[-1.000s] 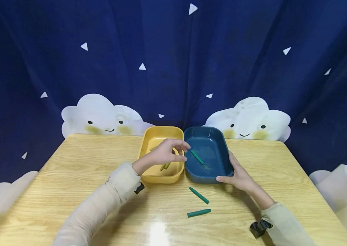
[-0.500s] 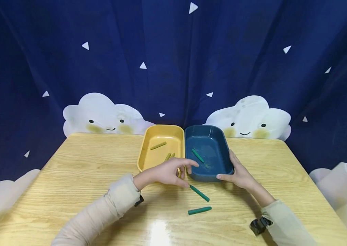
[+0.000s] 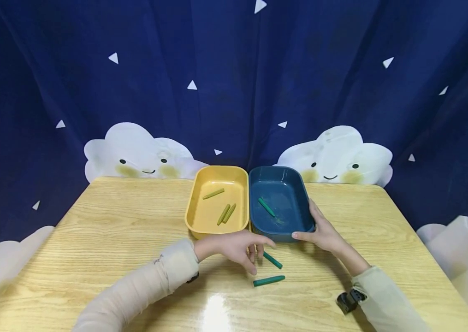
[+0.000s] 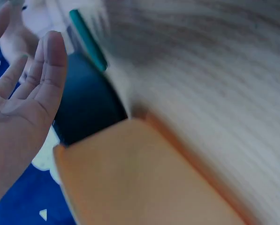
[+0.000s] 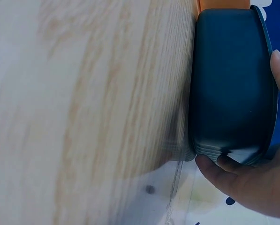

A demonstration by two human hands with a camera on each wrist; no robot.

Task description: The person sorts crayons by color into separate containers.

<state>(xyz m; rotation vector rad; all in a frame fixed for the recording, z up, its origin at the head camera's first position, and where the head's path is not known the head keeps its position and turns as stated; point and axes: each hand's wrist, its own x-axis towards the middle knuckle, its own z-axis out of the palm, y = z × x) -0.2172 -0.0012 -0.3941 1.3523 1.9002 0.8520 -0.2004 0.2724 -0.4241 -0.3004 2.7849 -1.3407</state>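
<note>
My left hand (image 3: 239, 249) hovers in front of the two plastic bins, its fingers relaxed and pointing down with nothing held. Beneath its fingertips lies a green crayon (image 3: 273, 260), partly covered by the hand. A second green crayon (image 3: 269, 281) rests on the table nearer to me. With my right hand (image 3: 326, 235) I hold the dark blue bin (image 5: 233, 84) at its near right corner, thumb on the front wall and fingers along the side. One green crayon (image 3: 266, 207) lies inside that bin. The yellow bin (image 3: 200, 219) beside it contains yellowish crayons (image 3: 214, 193).
Both bins stand side by side toward the back of the wooden table (image 3: 134, 207). Behind the table's far edge hangs a dark blue curtain (image 3: 225, 92) with white clouds (image 3: 138, 152) and triangles.
My left hand has come from over the yellow bin toward me and slightly right, down to the green crayon in front of the bins. The right hand stays at the blue bin.
</note>
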